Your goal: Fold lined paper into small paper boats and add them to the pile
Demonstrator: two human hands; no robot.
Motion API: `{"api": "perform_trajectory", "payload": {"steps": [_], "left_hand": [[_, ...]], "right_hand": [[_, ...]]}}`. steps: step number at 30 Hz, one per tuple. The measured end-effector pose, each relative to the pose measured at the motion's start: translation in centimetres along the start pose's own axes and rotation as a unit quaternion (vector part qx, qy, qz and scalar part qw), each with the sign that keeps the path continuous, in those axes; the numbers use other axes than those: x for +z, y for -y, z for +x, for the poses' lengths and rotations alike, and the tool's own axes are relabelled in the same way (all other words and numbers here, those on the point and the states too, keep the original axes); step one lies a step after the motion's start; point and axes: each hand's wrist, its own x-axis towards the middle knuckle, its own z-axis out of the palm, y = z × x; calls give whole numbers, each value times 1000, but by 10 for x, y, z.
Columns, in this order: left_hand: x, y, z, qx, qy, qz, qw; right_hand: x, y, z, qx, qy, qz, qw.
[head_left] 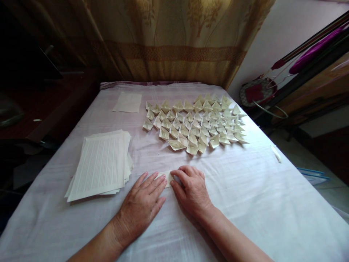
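A small piece of folded white paper (168, 179) lies on the cloth in front of me, partly hidden by my hands. My left hand (143, 198) rests flat over its left part, fingers stretched out and slightly spread. At the right end, my right hand (191, 185) has its fingers curled, with thumb and forefinger closed on the paper's edge. Beyond my hands, many folded paper boats (191, 125) stand close together in uneven rows. Left of my left hand is a loose stack of printed sheets (100, 165).
A single paper square (128, 102) lies near the far left of the white-covered table (245, 203). A small white scrap (276, 154) sits near the right edge. A patterned curtain (169, 47) hangs behind, and a dark desk (54, 103) stands at the left.
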Motion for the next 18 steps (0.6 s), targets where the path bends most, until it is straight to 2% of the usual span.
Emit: {"api": "perform_trajectory", "payload": {"steps": [8, 13, 18], "left_hand": [[-6, 8, -3, 48, 57, 26, 997], [-10, 9, -3, 49, 43, 24, 998], [-18, 13, -13, 48, 25, 49, 997]], "right_hand": [[1, -3, -1, -6, -6, -8, 1000], [0, -2, -2, -6, -3, -14, 1000], [2, -5, -2, -13, -1, -15, 1000]]}}
